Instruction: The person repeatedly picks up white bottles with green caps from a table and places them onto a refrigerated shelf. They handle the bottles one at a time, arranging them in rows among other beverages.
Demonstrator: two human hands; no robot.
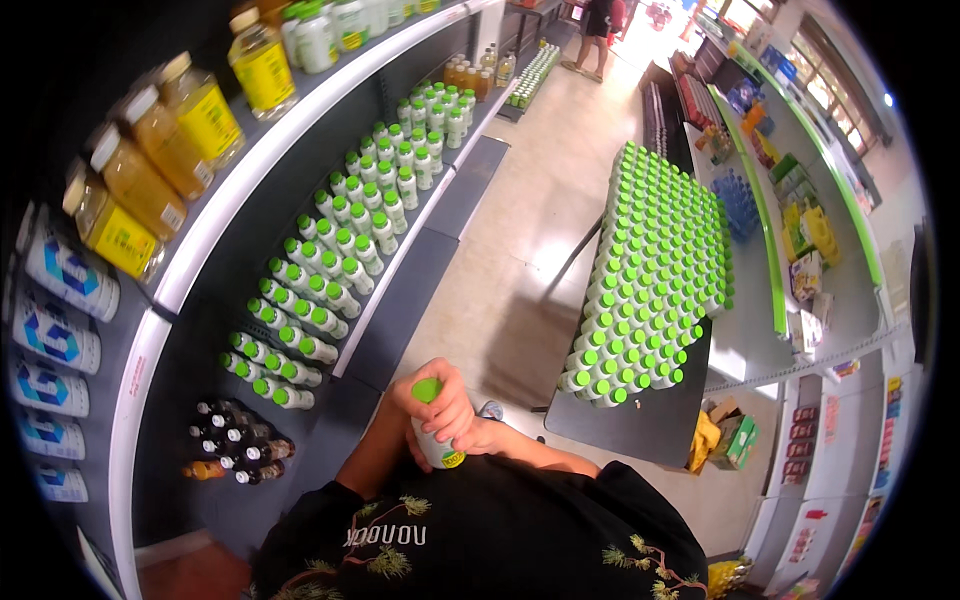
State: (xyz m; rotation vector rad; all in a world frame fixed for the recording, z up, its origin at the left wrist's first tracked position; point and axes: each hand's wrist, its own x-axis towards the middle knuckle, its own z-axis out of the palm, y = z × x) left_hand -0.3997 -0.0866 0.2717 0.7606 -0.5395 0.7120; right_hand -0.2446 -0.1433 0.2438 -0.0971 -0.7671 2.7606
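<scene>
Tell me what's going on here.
A person in a black top holds a green-capped white bottle in both hands, close to the body. Similar bottles crowd a dark table to the right, and more rows stand on a shelf to the left.

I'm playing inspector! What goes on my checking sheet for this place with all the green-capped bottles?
Surface: dark table, crowded with white, green-capped bottles.
Job's things: one held bottle, white with a green cap; similar shelf bottles stand in rows on the left shelving.
Clutter: green box and yellow item near the table's end.
Hands: both hands closed around the held bottle.
Cables: nothing seen.
Surroundings: stocked right shelving; someone's legs farther off.
</scene>
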